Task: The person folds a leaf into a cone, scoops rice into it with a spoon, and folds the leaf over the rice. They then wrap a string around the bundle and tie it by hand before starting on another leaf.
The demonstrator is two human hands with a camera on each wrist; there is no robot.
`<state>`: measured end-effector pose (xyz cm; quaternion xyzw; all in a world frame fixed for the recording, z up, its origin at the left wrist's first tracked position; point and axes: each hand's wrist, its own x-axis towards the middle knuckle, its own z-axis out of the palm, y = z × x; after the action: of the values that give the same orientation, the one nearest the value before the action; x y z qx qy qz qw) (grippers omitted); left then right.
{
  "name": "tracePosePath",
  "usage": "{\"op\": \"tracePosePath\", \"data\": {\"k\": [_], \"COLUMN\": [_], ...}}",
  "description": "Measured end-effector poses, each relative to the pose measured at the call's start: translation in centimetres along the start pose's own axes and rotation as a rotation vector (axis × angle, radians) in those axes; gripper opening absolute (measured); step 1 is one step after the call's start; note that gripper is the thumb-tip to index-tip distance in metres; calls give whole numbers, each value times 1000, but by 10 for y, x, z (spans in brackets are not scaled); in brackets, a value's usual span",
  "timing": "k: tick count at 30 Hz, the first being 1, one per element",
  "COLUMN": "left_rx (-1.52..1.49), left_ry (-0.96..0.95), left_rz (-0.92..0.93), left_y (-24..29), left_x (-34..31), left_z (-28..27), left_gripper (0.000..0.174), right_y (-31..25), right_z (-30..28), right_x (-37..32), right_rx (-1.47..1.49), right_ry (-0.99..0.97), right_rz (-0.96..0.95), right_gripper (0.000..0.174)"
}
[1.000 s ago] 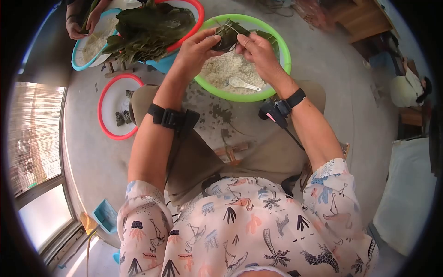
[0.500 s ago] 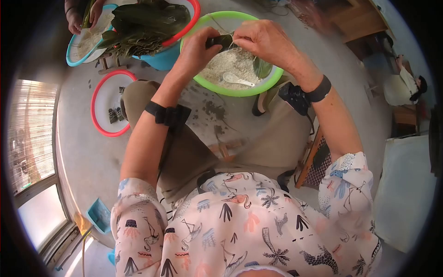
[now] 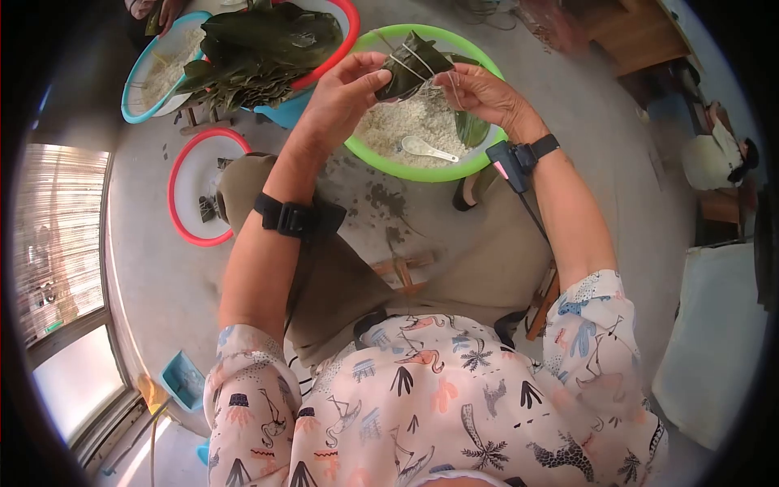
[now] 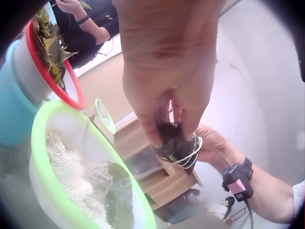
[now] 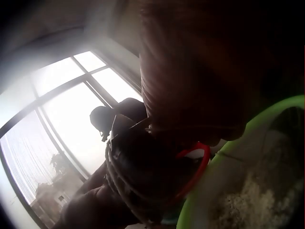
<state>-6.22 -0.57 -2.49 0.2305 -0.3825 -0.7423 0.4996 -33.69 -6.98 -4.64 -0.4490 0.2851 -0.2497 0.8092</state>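
Observation:
A zongzi wrapped in dark green leaf (image 3: 412, 65), with pale string bands across it, is held above a green-rimmed basin (image 3: 357, 151). My left hand (image 3: 347, 91) grips its left end between thumb and fingers. At its right edge, my right hand (image 3: 489, 97) pinches the string (image 3: 456, 85). Seen from the left wrist, several turns of string (image 4: 193, 155) circle the zongzi (image 4: 172, 143). Dim light darkens the zongzi (image 5: 143, 155) in the right wrist view. Below lie white rice (image 3: 398, 122), a white spoon (image 3: 430, 149) and a loose leaf (image 3: 471, 128).
Stacked leaves (image 3: 260, 49) fill a red-rimmed basin at the upper left. Tied zongzi (image 3: 208, 209) lie in a red-rimmed basin (image 3: 174, 191) on the floor. Behind is another person's hand (image 3: 170, 12) by a blue-rimmed basin of rice (image 3: 127, 101).
My right hand rose over the zongzi and turned palm down, then came back to its right side. The zongzi has tilted, showing its string bands. The other person's hands have moved up.

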Motion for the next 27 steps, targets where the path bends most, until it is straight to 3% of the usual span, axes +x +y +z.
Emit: {"op": "tracePosePath", "data": {"k": [2,5,8,10,12,13,14,15,17,18,20,21,27], "left_rx": [-5,-268,-451,-505,-497,-499,-453,-404,-310,-218,-88,43,507], "left_ry": [18,162,191,245,239,236,305,374,373,373,389,403,238], "left_rz": [14,56,111,109,107,110,105,99,120,144,147,158,254], "left_y": [-2,0,6,6,1,1,0,-2,-3,-4,-6,-6,-18], "left_x": [3,4,5,6,6,6,5,4,4,4,4,5,2], "left_z": [0,1,-17,-30,-36,-35,-33,-31,-31,-31,-25,-22,-4], "left_gripper": [22,22,23,22,19,19,18,17,17,18,21,23,31], "right_y": [10,18,23,25,26,24,21,19,7,1,-14,-23,-53], "right_z": [12,30,39,47,57,63,71,79,101,110,128,137,161], "right_x": [3,-3,-12,-23,-32,-36,-41,-47,-60,-64,-69,-70,-55], "right_rx": [-16,-56,-109,-291,-385,-578,-767,-766,-1083,-1079,-1359,-1361,-1690], "right_ry": [29,117,176,353,397,455,512,514,540,540,515,516,322], "right_rz": [-26,-70,-84,-59,-77,-114,-149,-149,-259,-253,-511,-504,-670], "right_gripper": [27,25,22,22,19,17,17,17,16,16,14,14,9]}}
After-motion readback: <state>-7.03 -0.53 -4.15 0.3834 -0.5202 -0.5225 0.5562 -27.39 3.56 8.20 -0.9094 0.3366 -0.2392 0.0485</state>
